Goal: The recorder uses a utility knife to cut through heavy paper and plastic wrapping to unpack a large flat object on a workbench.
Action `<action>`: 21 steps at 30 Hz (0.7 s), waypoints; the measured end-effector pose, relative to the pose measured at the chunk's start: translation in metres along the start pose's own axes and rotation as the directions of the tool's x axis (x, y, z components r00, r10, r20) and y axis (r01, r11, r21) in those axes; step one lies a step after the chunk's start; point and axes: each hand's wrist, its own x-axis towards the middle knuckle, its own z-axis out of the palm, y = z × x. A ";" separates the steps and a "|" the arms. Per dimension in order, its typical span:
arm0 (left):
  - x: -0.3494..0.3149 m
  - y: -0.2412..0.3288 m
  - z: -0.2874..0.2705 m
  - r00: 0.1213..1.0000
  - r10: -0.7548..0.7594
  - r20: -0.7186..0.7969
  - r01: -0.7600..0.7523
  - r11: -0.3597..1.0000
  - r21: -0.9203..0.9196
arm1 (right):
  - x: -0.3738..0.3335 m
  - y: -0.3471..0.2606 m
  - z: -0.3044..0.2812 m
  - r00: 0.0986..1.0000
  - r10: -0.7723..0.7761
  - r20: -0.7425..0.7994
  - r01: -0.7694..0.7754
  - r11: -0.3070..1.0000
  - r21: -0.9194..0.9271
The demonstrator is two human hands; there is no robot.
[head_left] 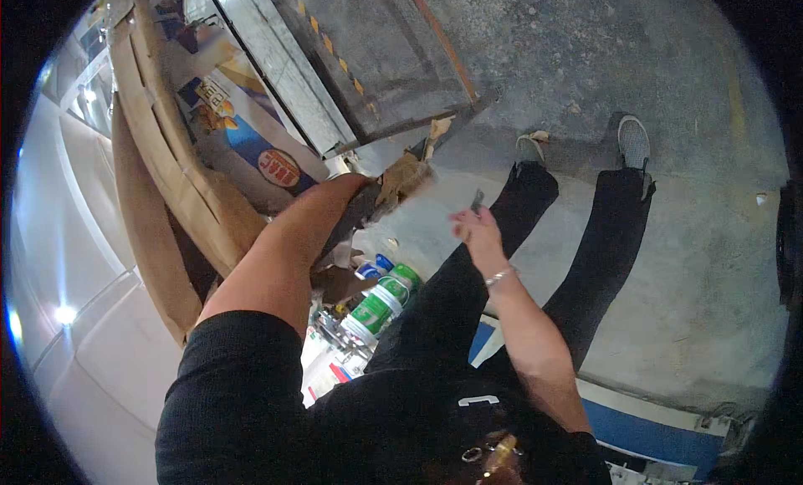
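Note:
My left arm stretches forward over a big cardboard box. At its end my left hand (pixel 361 182) meets a crumpled piece of torn brown cardboard (pixel 406 180), which covers its fingers, so its grip does not show. Out in front of my body, my right hand (pixel 478 232) is closed around a small, narrow grey tool (pixel 478 201) that looks like a cutter blade; motion blurs it a little. A gap separates this hand from the torn cardboard. Inside the large open box (pixel 142 92), at the left, lies a printed package (pixel 259 142) in blue, white and red.
Green-and-white tubs (pixel 372 313) stand below my left forearm, beside other small goods. A metal-framed platform (pixel 393 58) with yellow-and-black edging is ahead. Behind my legs runs a blue-and-white panel (pixel 652 431). Concrete floor (pixel 694 259) extends to the right.

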 end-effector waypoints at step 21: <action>0.104 -0.095 0.044 0.816 -0.081 0.572 0.097 0.995 0.003 | 0.020 -0.035 0.099 0.976 0.027 0.216 -0.084 0.962 0.258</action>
